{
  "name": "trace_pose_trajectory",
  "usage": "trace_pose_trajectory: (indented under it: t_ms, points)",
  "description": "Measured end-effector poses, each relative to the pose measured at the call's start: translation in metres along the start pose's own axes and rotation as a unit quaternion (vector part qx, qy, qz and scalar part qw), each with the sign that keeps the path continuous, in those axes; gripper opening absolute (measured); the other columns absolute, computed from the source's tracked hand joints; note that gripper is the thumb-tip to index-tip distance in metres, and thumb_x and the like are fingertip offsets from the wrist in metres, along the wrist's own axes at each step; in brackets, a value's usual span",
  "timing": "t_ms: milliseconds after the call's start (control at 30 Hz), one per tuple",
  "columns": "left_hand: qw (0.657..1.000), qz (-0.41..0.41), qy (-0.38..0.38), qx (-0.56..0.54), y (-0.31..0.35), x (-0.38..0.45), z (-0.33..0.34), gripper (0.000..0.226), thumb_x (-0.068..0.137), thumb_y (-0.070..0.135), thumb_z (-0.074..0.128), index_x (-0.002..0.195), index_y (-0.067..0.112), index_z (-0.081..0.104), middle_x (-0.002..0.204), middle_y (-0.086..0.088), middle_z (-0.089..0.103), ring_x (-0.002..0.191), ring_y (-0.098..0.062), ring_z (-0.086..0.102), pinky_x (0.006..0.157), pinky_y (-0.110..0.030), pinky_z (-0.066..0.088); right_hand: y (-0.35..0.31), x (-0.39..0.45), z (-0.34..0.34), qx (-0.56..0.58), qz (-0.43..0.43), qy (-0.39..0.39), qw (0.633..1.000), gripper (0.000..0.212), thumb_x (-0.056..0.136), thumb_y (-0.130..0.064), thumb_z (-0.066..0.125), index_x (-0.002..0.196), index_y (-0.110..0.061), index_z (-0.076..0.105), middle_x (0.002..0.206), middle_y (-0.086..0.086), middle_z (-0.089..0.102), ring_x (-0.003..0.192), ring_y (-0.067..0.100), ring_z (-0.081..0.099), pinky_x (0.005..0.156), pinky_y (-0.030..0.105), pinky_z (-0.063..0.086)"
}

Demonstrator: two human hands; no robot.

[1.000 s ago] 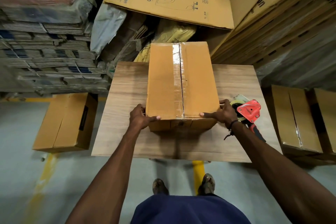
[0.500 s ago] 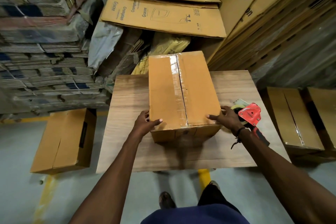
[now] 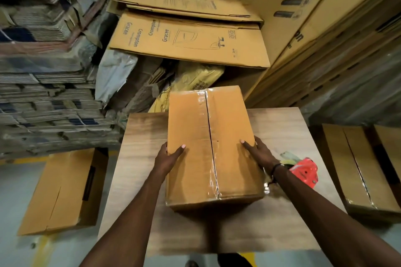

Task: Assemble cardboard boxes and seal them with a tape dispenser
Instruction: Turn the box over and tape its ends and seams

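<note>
- The closed brown cardboard box [image 3: 208, 147] sits on the light wood-grain table top [image 3: 138, 158], long side running away from the camera, its far end poking out past the table's back edge.
- Clear shiny tape [image 3: 206, 136] runs down the centre seam of the box and folds over the near edge (you can see the glare off it).
- The left hand [image 3: 168, 159] holds the box's left side, thumb lying on top and the other fingers tucked down the side wall, so it's gripping the box.
- The right hand [image 3: 259, 154] does the same on the right side: thumb on the top face, fingers wrapped down the side. There's a dark band on that wrist.
- The red plastic tape dispenser [image 3: 304, 172] lies on the table just right of the right wrist, not in anyone's hand, a bit blurry.
- On the grey floor left of the table there's another brown box [image 3: 63, 191] lying on its side with an open flap.
- To the right, a taped brown box [image 3: 358, 169] sits lower than the table, with another one just beyond it at the frame edge.
- Behind the table: flattened printed cartons [image 3: 188, 39] leaning in a pile, and stacks of flat cardboard sheets [image 3: 43, 97] on the left.
- A yellow plastic sack [image 3: 197, 78] is wedged behind the box.
</note>
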State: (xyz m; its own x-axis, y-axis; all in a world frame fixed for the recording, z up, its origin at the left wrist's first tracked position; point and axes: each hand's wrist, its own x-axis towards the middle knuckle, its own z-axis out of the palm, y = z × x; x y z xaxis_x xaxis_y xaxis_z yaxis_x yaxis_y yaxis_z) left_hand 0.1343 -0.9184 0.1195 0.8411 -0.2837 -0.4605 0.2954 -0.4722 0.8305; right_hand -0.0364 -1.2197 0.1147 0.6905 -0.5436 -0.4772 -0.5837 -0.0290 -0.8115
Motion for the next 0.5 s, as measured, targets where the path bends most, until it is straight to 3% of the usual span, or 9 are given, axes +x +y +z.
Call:
trace_pose_trajectory:
  t_ms: [100,200,267,400,500]
  points:
    - [1.000,-0.004,-0.005,-0.005,0.006,0.018,0.002,0.082,0.074,0.069,0.080,0.140,0.028,0.055,0.128,0.000,0.068,0.111,-0.021,0.066,0.101,-0.047,0.055,0.007,0.033,-0.002,0.032,0.002,-0.026,0.999,0.114,0.061,-0.093,0.066,0.154,-0.031,0.043,0.142,-0.003,0.062,0.117,0.020,0.064,0.106,0.050,0.052]
    - [1.000,-0.005,-0.004,-0.006,0.013,0.027,0.006,0.077,0.077,0.061,0.083,0.140,0.029,0.052,0.126,0.001,0.066,0.111,-0.022,0.065,0.100,-0.045,0.054,-0.003,0.034,-0.003,0.050,0.007,-0.037,0.998,0.082,0.088,-0.071,0.066,0.155,-0.031,0.041,0.142,-0.005,0.060,0.115,0.013,0.063,0.096,0.039,0.052]
    - [1.000,0.004,-0.011,-0.003,0.013,0.029,0.005,0.077,0.079,0.059,0.082,0.143,0.029,0.051,0.127,0.001,0.066,0.111,-0.020,0.065,0.098,-0.045,0.055,-0.004,0.033,-0.003,0.059,0.006,-0.047,0.997,0.068,0.096,-0.059,0.064,0.155,-0.034,0.040,0.141,-0.006,0.060,0.115,0.011,0.062,0.094,0.036,0.052]
    - [0.999,0.027,-0.021,0.007,0.009,0.025,-0.001,0.083,0.077,0.067,0.080,0.147,0.034,0.050,0.130,0.004,0.067,0.113,-0.019,0.066,0.099,-0.047,0.056,-0.004,0.025,-0.006,0.071,-0.012,-0.064,0.995,0.072,0.092,-0.064,0.065,0.155,-0.038,0.040,0.144,-0.006,0.061,0.121,0.015,0.063,0.107,0.046,0.052]
    - [0.998,0.052,-0.018,0.000,0.017,0.008,-0.007,0.076,0.080,0.063,0.078,0.145,0.036,0.050,0.127,0.007,0.067,0.112,-0.017,0.066,0.096,-0.045,0.056,-0.012,0.005,-0.006,0.073,-0.040,-0.047,0.995,0.070,0.097,-0.059,0.061,0.158,-0.035,0.037,0.145,-0.007,0.058,0.122,0.012,0.061,0.105,0.040,0.052]
